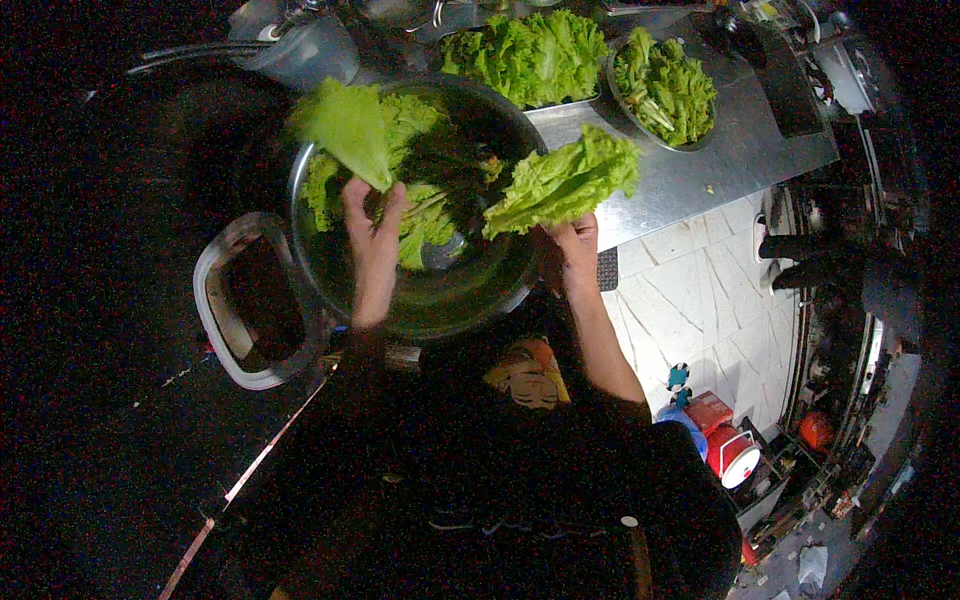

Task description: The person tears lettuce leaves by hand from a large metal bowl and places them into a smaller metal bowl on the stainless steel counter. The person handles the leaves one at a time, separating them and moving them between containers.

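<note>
Between the thumb and fingers of my left hand (377, 240) is the stem end of a green lettuce leaf (346, 131), slightly blurred. It hangs over the left side of a large round metal basin (442, 319). My right hand (576, 247) grips another frilly lettuce leaf (570, 180) at the basin's right rim; some of those fingers are hidden beneath the leaf. Inside the basin lie more loose lettuce leaves (424, 221), partly in shadow.
Beyond the basin, a rectangular tray of lettuce (532, 56) and a round bowl of lettuce (667, 90) stand on a steel counter (720, 165). A plastic-rimmed container (247, 367) sits at left. On the tiled floor (690, 277) are a red cooler jug (731, 450) and another person's legs (810, 259).
</note>
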### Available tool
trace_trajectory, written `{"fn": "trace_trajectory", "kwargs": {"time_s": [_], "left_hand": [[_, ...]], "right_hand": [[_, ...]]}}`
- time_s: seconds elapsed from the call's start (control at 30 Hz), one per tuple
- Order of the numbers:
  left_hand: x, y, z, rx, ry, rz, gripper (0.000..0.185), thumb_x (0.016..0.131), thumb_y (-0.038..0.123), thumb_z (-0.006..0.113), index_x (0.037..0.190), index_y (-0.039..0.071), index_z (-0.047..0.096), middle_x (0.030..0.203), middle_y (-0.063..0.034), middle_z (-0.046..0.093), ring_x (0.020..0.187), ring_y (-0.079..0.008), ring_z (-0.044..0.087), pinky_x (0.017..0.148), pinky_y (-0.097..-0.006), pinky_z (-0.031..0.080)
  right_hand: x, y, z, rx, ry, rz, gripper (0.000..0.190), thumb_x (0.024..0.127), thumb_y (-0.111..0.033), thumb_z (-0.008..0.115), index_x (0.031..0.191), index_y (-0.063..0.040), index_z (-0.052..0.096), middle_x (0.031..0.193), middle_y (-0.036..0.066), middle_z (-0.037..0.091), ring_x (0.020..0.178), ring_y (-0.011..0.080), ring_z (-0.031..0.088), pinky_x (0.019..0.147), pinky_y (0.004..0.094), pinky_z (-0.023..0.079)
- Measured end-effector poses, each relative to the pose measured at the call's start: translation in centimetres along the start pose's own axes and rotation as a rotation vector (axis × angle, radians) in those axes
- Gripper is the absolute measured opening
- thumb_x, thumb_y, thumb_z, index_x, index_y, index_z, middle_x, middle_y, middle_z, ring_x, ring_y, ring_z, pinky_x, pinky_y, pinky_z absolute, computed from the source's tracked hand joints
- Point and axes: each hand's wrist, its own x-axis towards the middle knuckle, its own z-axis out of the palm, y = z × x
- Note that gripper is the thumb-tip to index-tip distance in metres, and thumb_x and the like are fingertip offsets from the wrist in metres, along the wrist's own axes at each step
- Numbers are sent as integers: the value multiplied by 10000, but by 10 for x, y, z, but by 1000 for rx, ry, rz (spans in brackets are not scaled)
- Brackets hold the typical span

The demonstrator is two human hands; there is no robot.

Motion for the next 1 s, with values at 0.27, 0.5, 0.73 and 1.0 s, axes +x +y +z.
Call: {"fn": "trace_trajectory", "kwargs": {"time_s": [0.27, 0.5, 0.73, 1.0], "left_hand": [[-40, 57, 20, 58, -505, 151, 375, 883, 131, 721, 1209, -4, 593, 1088, -72, 663, 1012, -161, 603, 917, -309, 470], [-45, 48, 52, 164, -407, 337, 308, 760, -10, 708, 1029, 13, 559, 977, -117, 630, 934, -202, 603, 868, -314, 463], [-46, 55, 55, -58, -387, -65, 263, 977, 136, 615, 1198, -5, 595, 1071, -38, 666, 903, -76, 606, 801, -244, 488], [-46, 54, 57, -166, -335, -135, 245, 970, 164, 634, 1164, 16, 605, 1031, -37, 685, 893, -75, 618, 797, -245, 495]], "right_hand": [[-6, 2, -7, 1, -247, 235, 358, 822, -78, 652, 1176, -42, 615, 1132, 64, 674, 1020, 169, 642, 902, 329, 510], [-13, -26, 2, -47, -304, 309, 378, 906, -218, 667, 1221, -19, 599, 1201, 79, 634, 1088, 135, 594, 923, 299, 478], [-9, -26, 12, -275, -28, 150, 229, 969, -183, 609, 1088, 8, 650, 962, 61, 706, 816, 114, 648, 743, 270, 525], [-7, -21, 4, -236, -42, 167, 244, 977, -152, 566, 1135, 19, 639, 1010, 68, 702, 876, 124, 651, 788, 286, 527]]}}
